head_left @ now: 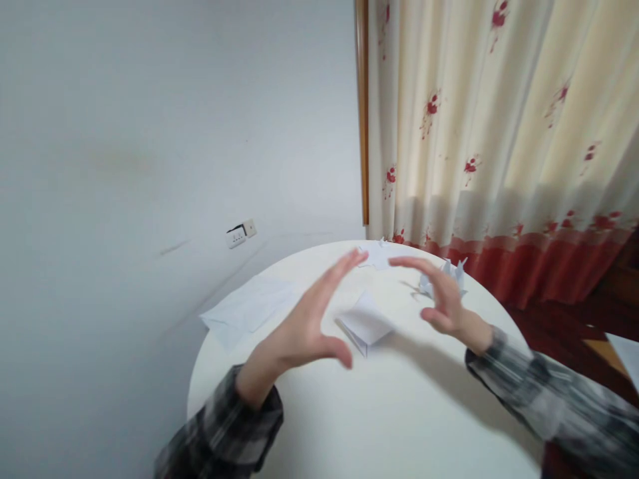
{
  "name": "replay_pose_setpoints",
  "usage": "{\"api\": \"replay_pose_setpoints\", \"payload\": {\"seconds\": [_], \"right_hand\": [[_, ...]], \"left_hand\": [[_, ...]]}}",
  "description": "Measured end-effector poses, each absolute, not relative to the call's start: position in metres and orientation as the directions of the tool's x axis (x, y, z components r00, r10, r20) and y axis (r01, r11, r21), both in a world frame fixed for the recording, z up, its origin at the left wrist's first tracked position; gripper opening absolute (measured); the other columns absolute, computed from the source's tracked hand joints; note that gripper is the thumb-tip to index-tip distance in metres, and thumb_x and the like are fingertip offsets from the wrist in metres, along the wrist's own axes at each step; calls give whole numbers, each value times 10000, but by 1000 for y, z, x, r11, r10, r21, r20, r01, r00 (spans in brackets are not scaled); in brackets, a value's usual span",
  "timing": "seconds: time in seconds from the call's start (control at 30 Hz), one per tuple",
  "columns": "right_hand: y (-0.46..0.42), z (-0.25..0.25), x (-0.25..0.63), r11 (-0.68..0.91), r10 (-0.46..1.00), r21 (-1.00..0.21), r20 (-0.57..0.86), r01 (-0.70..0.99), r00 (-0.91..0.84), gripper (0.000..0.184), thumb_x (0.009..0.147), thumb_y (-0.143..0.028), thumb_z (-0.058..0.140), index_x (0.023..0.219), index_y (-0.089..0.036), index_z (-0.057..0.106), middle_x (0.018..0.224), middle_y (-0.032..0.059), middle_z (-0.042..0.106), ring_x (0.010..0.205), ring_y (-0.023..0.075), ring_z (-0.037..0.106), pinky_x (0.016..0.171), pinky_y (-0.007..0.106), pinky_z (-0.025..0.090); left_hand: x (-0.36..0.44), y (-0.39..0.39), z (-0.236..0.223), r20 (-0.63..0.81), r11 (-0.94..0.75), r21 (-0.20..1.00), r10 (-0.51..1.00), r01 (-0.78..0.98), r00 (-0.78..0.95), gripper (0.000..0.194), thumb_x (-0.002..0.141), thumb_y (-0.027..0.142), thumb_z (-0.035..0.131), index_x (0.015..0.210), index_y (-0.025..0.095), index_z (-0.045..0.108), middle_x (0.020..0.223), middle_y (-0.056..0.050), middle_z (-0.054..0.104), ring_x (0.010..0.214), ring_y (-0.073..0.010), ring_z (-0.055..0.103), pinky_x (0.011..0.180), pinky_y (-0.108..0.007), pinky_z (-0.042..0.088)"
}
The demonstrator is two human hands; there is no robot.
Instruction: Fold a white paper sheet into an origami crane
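Both of my hands hover over a round white table (pixel 389 412), with a folded white paper (pixel 365 322) lying between them. My left hand (pixel 309 322) is open, thumb and fingers spread apart, just left of the folded paper and not holding it. Higher and to the right, my right hand (pixel 442 296) is also open, its fingers curved and its thumb apart. Behind the right hand, partly hidden by it, are folded paper figures (pixel 455 273) with pointed tips. Nothing is in either hand.
White paper sheets (pixel 252 303) lie at the table's left edge beside the wall. More paper (pixel 377 255) is at the far edge. A wall socket (pixel 235 237) is at the left, and a flowered curtain (pixel 474 133) hangs behind the table. A pale sheet (pixel 624 356) shows at far right.
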State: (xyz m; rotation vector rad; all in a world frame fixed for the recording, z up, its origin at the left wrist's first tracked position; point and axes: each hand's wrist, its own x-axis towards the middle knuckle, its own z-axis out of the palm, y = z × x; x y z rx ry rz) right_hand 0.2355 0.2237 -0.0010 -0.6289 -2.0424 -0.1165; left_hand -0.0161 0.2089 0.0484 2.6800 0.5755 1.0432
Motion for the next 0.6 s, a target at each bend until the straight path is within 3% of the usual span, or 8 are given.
{"api": "replay_pose_setpoints", "payload": {"seconds": [0.1,0.17,0.3,0.5,0.6], "right_hand": [[248,-36,227,805,574,-322,638,498,-514,613,784,-578,340,1235,-162,344,1211,133,437,1098,249,416,930,405,328],[259,-61,225,736,675,-422,507,529,-536,582,811,-546,312,1241,-156,346,1211,132,443,1100,240,418,938,405,317],[266,-87,227,716,687,-489,366,498,-627,574,811,-487,386,1267,-145,312,1232,135,423,1107,226,410,949,383,308],[268,-97,225,718,691,-455,380,526,-614,764,683,-506,566,1273,-101,300,1241,160,407,1119,243,399,955,367,310],[272,-100,220,678,735,-437,407,591,-543,638,717,-436,556,1236,-118,366,1208,141,454,1081,232,443,929,357,342]], "left_hand": [[0,248,6,293,-834,370,522,409,801,912,590,609,578,1311,197,203,1361,-105,234,1230,-266,238,1018,-397,206],[7,271,-28,202,-797,398,559,454,804,930,551,474,683,1305,174,228,1344,-127,266,1224,-267,252,1023,-376,195],[10,296,-76,170,-789,446,538,423,825,925,491,395,736,1274,164,302,1299,-122,352,1193,-261,310,1014,-381,220],[8,303,-95,263,-735,491,636,467,725,509,729,195,529,1222,166,404,1274,-65,407,1163,-175,369,1007,-311,266],[13,305,-96,306,-720,483,672,498,675,382,765,131,443,1138,192,500,1196,-30,498,1095,-152,447,975,-288,315]]}}
